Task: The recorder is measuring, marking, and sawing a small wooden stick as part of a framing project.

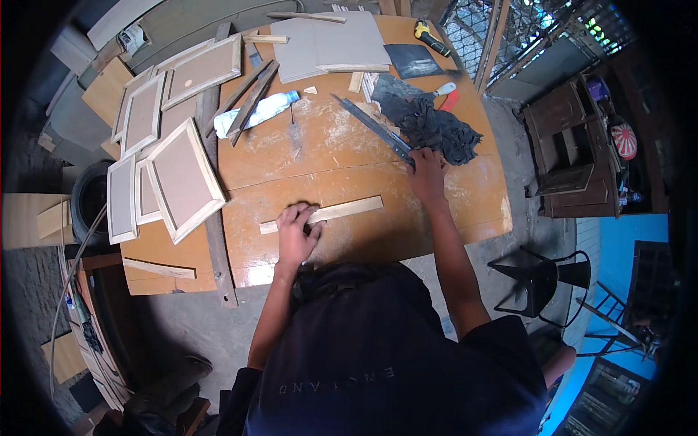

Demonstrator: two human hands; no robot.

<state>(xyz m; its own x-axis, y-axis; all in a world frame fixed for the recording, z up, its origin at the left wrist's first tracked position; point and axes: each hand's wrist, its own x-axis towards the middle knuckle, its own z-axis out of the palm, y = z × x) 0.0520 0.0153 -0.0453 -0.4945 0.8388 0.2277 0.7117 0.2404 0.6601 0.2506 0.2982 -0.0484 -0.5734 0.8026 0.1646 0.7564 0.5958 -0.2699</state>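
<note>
My left hand (298, 229) rests curled over a pale wooden strip (349, 206) lying crosswise near the front of the orange wooden table (451, 203). Farther right, my right hand (427, 163) has its fingers on the near end of a long, dark metal straight tool (367, 122), angled away toward the back; its exact kind is unclear. Beside that hand lie crumpled black cloth or paper (447, 134), a pale-handled scraper (443, 89) and a red item (449, 100). Dark wood strips (247, 102) lie by a white bottle (265, 109) with a blue cap.
Several wood-framed panels (193, 182) cover the table's left, beside a long batten (225, 283). Cardboard sheets (327, 43), dark sheets (411, 59) and a yellow-black tool (429, 35) are at the back. Right are a black chair (538, 283) and an open cabinet (560, 138); left, a tyre (87, 218).
</note>
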